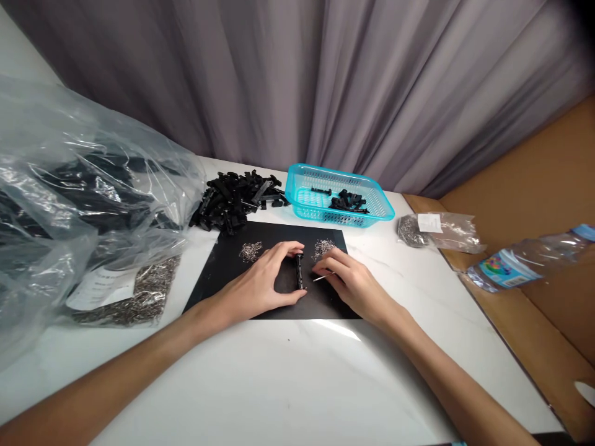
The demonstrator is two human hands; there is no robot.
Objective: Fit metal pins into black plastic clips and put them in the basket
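Observation:
My left hand (264, 282) grips a narrow black plastic part (299, 271) by its two ends, fingers at the far end and thumb at the near end. Just right of it, my right hand (346, 275) is closed around a thin metal tool (324, 277), whose tip points toward the black part without touching it. Both hands are over a black mat (279, 311). One small pile of metal springs or clips (251, 251) lies beyond my left hand. A second such pile (324, 248) is partly hidden behind my right fingers.
Behind the mat are a heap of black plastic parts (237, 195) and a blue basket (341, 217) with several parts inside. Plastic bags (125, 297) fill the left side. On the right are a small bag of metal pieces (413, 231), a bottle (515, 266) and cardboard (525, 179).

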